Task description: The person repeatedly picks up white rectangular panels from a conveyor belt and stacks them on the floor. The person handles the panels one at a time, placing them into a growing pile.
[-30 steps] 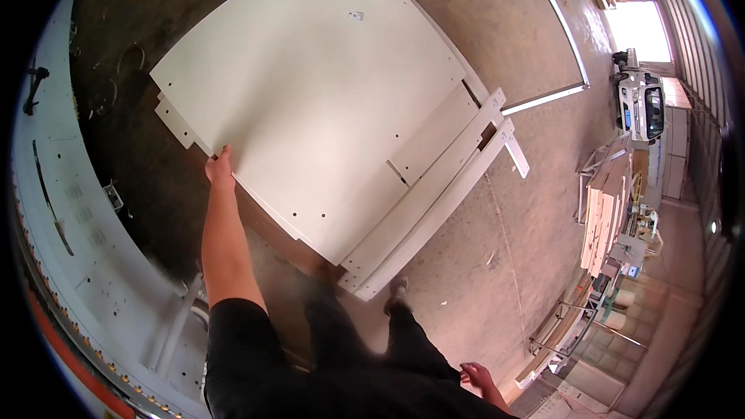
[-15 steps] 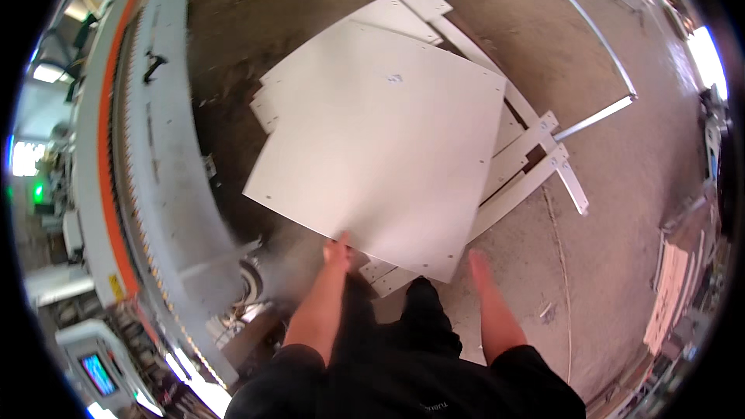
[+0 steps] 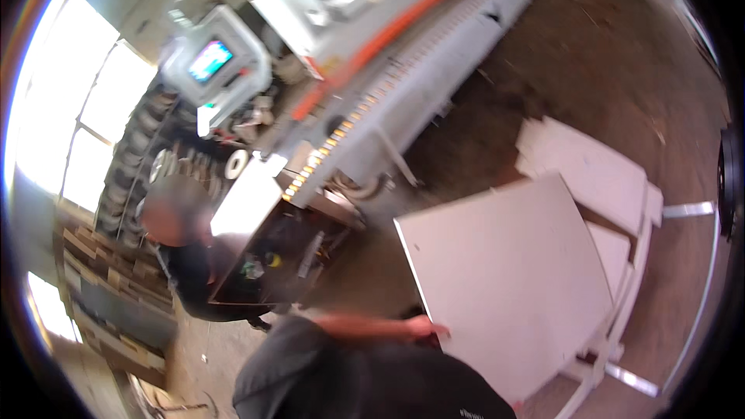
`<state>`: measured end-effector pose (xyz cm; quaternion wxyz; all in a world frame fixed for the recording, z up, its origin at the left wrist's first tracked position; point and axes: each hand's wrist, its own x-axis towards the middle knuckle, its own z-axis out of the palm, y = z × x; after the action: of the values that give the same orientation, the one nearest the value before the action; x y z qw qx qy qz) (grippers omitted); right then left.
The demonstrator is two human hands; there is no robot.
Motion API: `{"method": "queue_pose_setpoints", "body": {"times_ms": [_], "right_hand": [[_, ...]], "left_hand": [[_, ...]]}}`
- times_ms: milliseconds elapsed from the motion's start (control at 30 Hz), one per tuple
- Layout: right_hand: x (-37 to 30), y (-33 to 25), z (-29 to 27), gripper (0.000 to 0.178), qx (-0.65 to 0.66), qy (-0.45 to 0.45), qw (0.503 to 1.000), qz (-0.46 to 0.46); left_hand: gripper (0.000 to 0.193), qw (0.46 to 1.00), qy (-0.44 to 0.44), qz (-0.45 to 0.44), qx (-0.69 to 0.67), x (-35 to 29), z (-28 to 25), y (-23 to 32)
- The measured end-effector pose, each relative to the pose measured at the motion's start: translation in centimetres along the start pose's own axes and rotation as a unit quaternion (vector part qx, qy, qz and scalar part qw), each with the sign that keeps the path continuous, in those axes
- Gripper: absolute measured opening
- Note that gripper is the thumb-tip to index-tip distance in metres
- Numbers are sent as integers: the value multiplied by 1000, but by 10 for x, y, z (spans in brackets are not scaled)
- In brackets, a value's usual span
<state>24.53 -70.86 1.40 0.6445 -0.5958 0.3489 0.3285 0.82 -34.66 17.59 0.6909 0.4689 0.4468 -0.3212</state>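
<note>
Head view shows the wearer's black shirt (image 3: 380,380) nearest, with the left hand (image 3: 423,328) beside it, blurred but closed on the near edge of a white panel (image 3: 504,271). Well apart from it, a small bit of the right hand (image 3: 518,404) appears at the panel's lower corner; I cannot tell how its fingers stand. The panel lies askew over other white panels (image 3: 586,159). Beyond, at left, a co-worker (image 3: 188,283) in dark clothing is beside a cluttered cart (image 3: 279,283). Farther off come a long grey machine (image 3: 458,70), a lit screen (image 3: 211,60) and bright windows (image 3: 116,101).
</note>
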Motion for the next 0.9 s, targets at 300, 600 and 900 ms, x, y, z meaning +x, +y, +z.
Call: {"method": "queue_pose_setpoints", "body": {"times_ms": [300,600,900], "right_hand": [[-58,-30,93,62,-121,-71,990,-29],[-78,-24,109,62,-141,-111,983,-32],[-90,1,21,62,-107,-86,990,-28]], "left_hand": [[36,907,50,240,-342,37,-85,27],[35,889,121,305,-319,39,-83,-18],[32,863,72,250,-432,-6,-62,-67]]}}
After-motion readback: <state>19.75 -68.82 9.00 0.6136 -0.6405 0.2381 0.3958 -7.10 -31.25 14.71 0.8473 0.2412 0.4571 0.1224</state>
